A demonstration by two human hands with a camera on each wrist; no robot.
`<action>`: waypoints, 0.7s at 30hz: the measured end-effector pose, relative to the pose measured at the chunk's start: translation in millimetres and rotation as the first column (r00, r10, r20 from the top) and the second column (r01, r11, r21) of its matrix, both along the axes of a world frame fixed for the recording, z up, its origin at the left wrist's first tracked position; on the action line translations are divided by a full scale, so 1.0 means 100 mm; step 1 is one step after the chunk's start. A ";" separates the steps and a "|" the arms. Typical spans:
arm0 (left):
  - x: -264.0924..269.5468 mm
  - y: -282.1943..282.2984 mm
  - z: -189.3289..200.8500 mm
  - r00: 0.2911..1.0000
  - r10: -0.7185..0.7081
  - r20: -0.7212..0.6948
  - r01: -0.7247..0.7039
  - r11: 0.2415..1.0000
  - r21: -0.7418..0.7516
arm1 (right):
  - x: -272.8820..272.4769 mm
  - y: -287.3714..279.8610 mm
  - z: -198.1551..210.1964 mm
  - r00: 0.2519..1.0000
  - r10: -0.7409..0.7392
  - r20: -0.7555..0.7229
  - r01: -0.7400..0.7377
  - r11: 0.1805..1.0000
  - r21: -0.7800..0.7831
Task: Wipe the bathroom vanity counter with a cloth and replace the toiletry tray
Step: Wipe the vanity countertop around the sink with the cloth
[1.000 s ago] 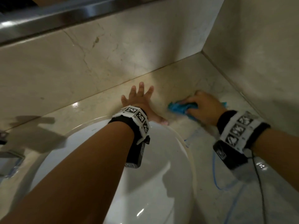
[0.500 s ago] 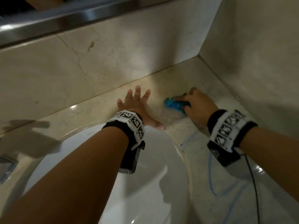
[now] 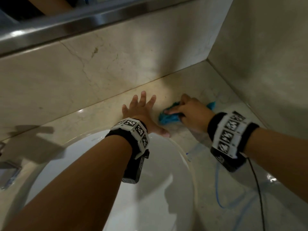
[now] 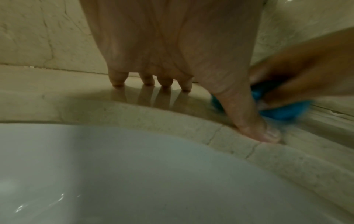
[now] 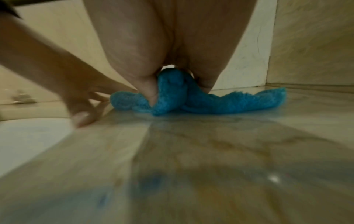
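My right hand (image 3: 193, 112) presses a bunched blue cloth (image 3: 168, 118) onto the beige marble counter (image 3: 208, 90), near the back right corner. In the right wrist view the thumb of that right hand (image 5: 172, 45) digs into the cloth (image 5: 210, 103), which is gathered under the palm with one end trailing right. My left hand (image 3: 141, 110) lies flat on the counter just left of the cloth, fingers spread and thumb at the rim of the sink (image 3: 158, 197). The left wrist view shows the left hand (image 4: 191, 68) with fingertips down, and the cloth (image 4: 283, 112) behind its thumb. No toiletry tray is in view.
The white sink basin (image 4: 134, 166) fills the near left. A marble backsplash (image 3: 116, 67) and side wall (image 3: 266, 64) close the corner, with a metal ledge (image 3: 83, 24) above. A blue cable (image 3: 218, 189) and a black cable (image 3: 260, 197) lie on the counter's near right.
My right hand has slid the cloth left along the counter, closer to my left hand. The left hand has stayed flat in the same spot.
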State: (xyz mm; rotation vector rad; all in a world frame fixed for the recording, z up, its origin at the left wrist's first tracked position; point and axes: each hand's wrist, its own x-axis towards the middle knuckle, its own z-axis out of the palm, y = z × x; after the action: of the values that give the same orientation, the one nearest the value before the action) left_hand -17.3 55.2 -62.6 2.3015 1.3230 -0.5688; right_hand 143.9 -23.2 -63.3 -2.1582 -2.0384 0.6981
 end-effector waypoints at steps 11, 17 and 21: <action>0.02 -0.02 0.04 1.000 0.014 0.001 -0.014 1.000 -0.008 | 0.32 0.33 -0.06 0.971 -0.230 0.060 0.228 0.973 0.030; 0.17 -0.08 0.13 0.999 -0.006 -0.034 0.005 0.999 -0.040 | 0.28 -0.18 0.05 0.998 -0.050 0.029 0.050 0.999 0.013; 0.22 -0.17 0.05 0.997 -0.059 -0.040 0.058 0.998 -0.030 | 0.46 -0.18 0.05 0.994 -0.033 0.105 0.020 0.993 0.118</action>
State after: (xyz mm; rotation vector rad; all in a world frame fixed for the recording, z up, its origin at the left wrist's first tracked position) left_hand 4.7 37.9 -57.8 2.3234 1.2607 -0.6534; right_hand 189.8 -41.2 -58.8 -2.1957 -2.0409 0.4564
